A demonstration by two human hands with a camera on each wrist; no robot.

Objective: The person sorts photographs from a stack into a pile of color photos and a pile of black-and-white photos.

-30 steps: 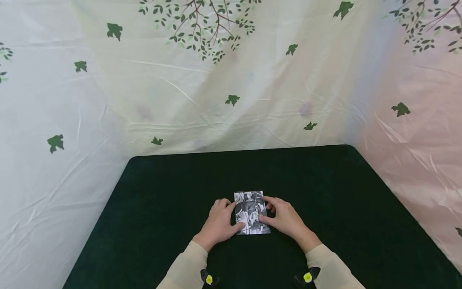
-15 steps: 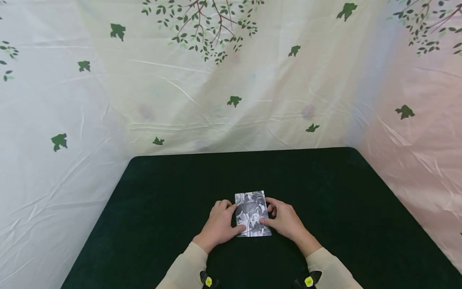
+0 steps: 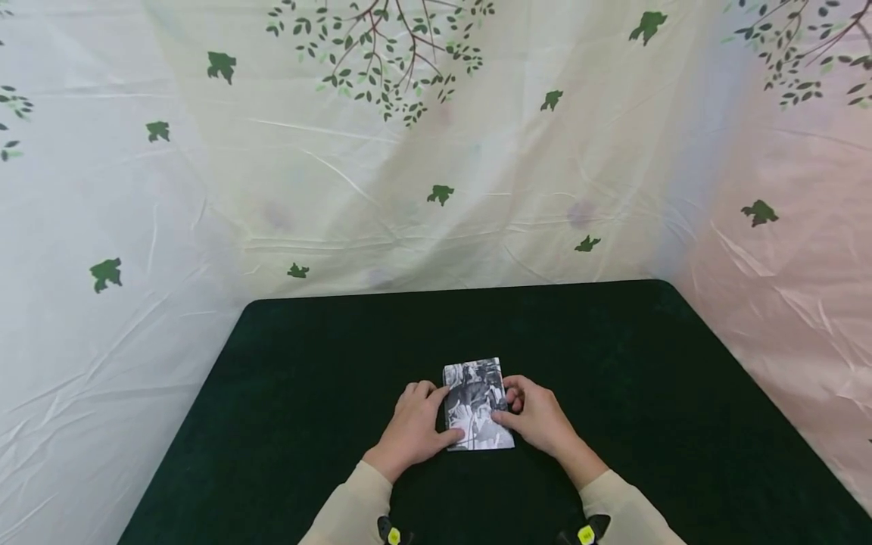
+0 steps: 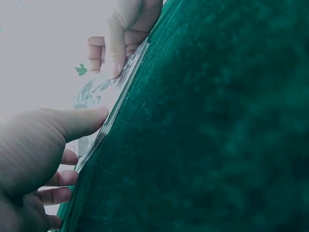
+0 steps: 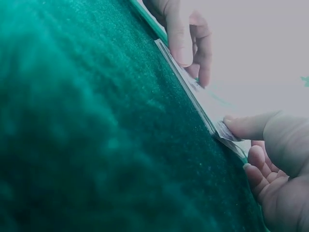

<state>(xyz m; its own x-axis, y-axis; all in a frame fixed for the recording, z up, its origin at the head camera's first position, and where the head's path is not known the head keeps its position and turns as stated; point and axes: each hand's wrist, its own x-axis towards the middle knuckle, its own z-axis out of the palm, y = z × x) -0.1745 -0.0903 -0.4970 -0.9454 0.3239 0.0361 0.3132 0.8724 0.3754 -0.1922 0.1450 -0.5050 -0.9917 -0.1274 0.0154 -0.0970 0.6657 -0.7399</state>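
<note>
A small booklet (image 3: pixel 475 393) with a black-and-white picture on its cover lies at the middle of the dark green table. My left hand (image 3: pixel 412 425) is at its left edge, the thumb pressing on the lower left of the cover and the index fingertip touching the side. At the right edge my right hand (image 3: pixel 538 415) pinches the booklet, thumb on top and other fingers curled beside the edge. Several thin layered page edges (image 4: pixel 126 89) show in the left wrist view. In the right wrist view the layers (image 5: pixel 227 133) stand slightly apart near the right thumb.
The green cloth-covered table (image 3: pixel 327 341) spreads around both hands. A pale curtain (image 3: pixel 381 227) printed with leaves and birds hangs behind it and along both sides. Cream sleeves (image 3: pixel 354 499) and wrist-worn devices (image 3: pixel 586 530) are at the near side.
The right side of the booklet's cover has risen slightly, with the right thumb and fingers still at that edge. The left hand keeps its place. The head view has shifted a little.
</note>
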